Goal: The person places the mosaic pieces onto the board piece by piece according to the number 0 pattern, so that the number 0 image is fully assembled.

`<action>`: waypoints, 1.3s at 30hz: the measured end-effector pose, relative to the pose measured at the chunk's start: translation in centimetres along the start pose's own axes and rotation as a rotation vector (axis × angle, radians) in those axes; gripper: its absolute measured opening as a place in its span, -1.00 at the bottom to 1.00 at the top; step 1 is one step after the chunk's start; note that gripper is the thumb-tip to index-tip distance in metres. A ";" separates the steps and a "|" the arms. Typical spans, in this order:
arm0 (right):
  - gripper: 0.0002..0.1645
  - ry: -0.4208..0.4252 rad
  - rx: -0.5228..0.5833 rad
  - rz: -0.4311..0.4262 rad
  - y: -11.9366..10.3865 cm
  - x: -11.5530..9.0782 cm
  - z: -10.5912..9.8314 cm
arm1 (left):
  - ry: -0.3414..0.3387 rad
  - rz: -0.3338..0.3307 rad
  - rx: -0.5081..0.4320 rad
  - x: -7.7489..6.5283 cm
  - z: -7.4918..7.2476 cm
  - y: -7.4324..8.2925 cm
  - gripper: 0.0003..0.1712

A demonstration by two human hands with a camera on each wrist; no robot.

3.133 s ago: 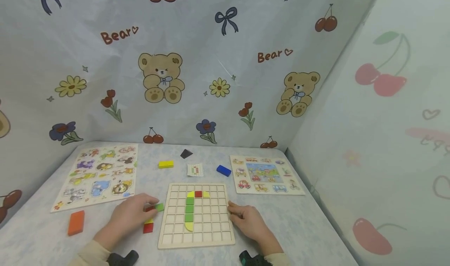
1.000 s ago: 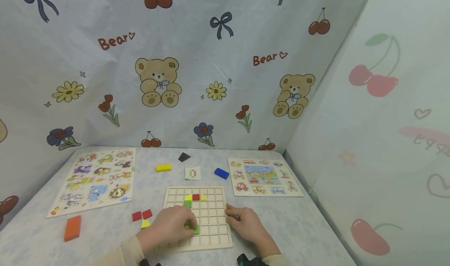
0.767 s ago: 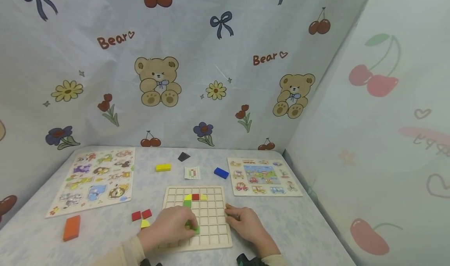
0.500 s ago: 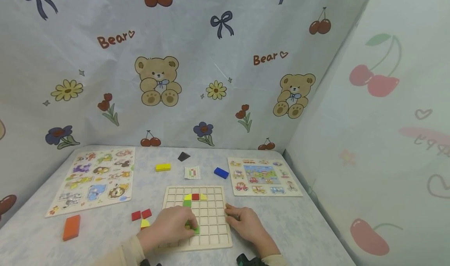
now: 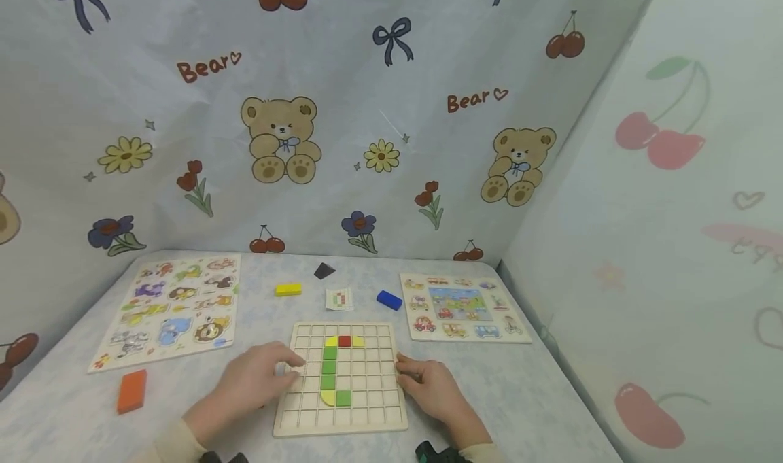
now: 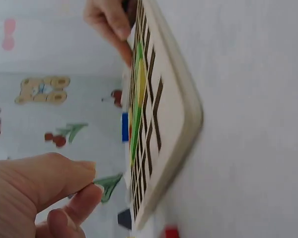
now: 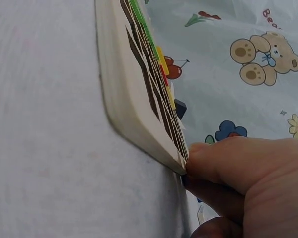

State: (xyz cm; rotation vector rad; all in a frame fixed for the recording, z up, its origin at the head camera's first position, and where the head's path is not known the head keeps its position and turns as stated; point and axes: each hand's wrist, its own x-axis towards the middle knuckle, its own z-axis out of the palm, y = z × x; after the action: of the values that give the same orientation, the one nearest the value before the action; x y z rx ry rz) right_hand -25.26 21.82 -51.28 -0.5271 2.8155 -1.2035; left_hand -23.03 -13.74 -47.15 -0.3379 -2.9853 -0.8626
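Note:
A wooden grid board (image 5: 374,417) lies flat on the table. On it, yellow corner pieces (image 5: 327,398), a red square (image 5: 345,341) and several green squares (image 5: 329,367) form a C shape. The last green square (image 5: 344,398) sits right of the lower yellow piece. My left hand (image 5: 253,376) hovers at the board's left edge, thumb and forefinger slightly apart, holding nothing. With thumb and forefinger, my right hand (image 5: 431,389) pinches the board's right edge. Behind the left hand, the loose pieces are mostly hidden; a red piece (image 6: 171,232) shows in the left wrist view.
Behind the board lie a small pattern card (image 5: 339,299), a yellow block (image 5: 289,289), a blue block (image 5: 389,300) and a dark piece (image 5: 324,270). An animal puzzle (image 5: 177,306) stands left, a vehicle puzzle (image 5: 465,308) right. An orange block (image 5: 131,391) is front left.
My left hand has carried a green square onto the board, beside the lower yellow piece, let it go and drawn back left. My right hand has stayed at the right edge.

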 end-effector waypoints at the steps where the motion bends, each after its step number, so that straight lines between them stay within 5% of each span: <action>1: -0.61 0.002 -0.001 0.000 0.0 0.0 -0.1 | 0.018 -0.046 0.010 0.0 -0.7 -0.9 -0.79; 6: -0.62 0.004 -0.003 -0.004 -0.1 0.0 -0.5 | 0.051 -0.206 0.039 -0.4 -3.3 -4.7 -0.71; 12: -0.62 0.002 0.017 -0.001 0.2 0.0 -0.6 | -0.025 -0.243 0.008 -0.9 -4.1 -7.0 -0.68; 39: -0.62 -0.006 0.042 0.009 0.1 -0.1 -0.2 | -0.041 -0.230 -0.008 -1.2 -3.6 -7.4 -0.66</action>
State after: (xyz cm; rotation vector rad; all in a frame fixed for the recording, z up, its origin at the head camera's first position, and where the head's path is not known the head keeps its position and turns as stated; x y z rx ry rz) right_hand -25.27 22.03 -51.18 -0.5147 2.7777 -1.2546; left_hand -23.61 -21.98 -48.13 -0.0104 -3.1030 -0.8941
